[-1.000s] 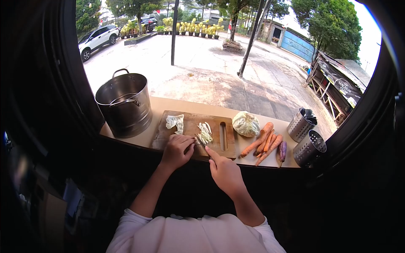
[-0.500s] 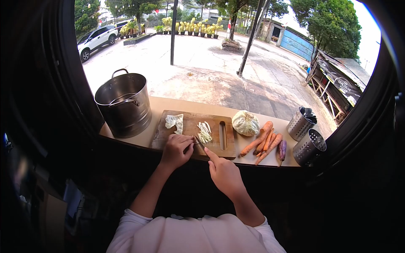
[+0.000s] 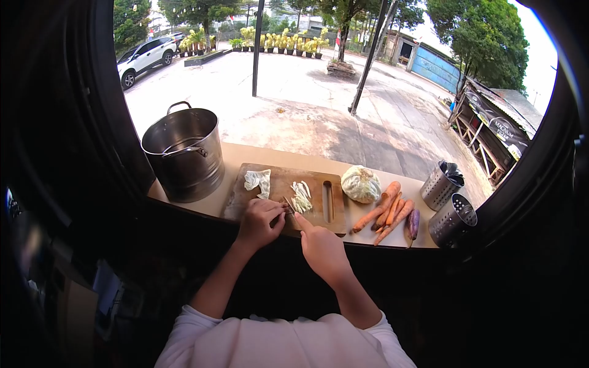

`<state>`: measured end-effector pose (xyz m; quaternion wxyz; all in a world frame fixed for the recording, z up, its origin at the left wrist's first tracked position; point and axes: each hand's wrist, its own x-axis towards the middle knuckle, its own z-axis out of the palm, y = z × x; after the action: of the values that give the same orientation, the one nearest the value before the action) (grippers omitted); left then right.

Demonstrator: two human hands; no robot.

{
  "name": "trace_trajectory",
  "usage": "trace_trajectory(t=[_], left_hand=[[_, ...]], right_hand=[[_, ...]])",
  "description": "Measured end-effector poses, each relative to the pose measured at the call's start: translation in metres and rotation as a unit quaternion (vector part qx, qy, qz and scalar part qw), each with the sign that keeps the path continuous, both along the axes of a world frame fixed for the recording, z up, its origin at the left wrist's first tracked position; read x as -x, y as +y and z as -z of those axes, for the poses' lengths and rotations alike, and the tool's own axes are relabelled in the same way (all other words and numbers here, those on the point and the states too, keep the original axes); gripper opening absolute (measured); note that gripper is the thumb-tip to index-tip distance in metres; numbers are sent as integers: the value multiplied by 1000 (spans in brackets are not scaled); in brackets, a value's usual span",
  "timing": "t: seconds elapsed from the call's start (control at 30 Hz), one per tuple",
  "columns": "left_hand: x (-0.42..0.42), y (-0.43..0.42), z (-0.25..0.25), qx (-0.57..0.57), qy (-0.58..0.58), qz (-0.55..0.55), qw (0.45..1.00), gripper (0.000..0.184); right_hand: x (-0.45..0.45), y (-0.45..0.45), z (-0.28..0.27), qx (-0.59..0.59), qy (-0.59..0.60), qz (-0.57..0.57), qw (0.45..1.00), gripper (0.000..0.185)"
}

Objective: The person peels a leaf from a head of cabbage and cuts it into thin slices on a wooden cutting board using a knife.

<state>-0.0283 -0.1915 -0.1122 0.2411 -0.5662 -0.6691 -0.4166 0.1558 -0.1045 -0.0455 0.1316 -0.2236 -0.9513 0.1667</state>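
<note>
A wooden cutting board lies on the counter in front of me. My right hand grips a knife, its forefinger stretched along the top and its blade over the board beside my left fingertips. My left hand rests on the board's near part with its fingers curled together; whatever they press on is hidden beneath them. Just beyond the blade is a small heap of shredded cabbage. A loose cabbage leaf piece lies at the upper left of the board.
Left of the board stands a large metal pot. To the right sit a cabbage head, several carrots and a purple eggplant. Two perforated metal holders stand at the counter's right end. The counter's near edge runs below the board.
The view has shifted slightly, moving the scene a little right and down. Both hands stay at the board, and the knife blade has tilted a little beside my left fingers.
</note>
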Motion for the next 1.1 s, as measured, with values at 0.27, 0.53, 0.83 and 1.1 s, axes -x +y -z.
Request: trace_trajectory(t=[0.27,0.53,0.83,1.1], left_hand=[[-2,0,-1,13,-4,-12,1000,10],[-3,2,0,9,-15,-10,1000,13],[-2,0,1,20,-9,-12,1000,14],[-3,3,-3,49,-44,-22,998,33]], right_hand=[[-4,-2,5,-12,-12,4,1000,47],[-42,-14,-11,-26,-63,11,998,48],[-28,-3,-7,13,-3,22,1000,45],[-29,-4,-1,-12,13,36,999,45]])
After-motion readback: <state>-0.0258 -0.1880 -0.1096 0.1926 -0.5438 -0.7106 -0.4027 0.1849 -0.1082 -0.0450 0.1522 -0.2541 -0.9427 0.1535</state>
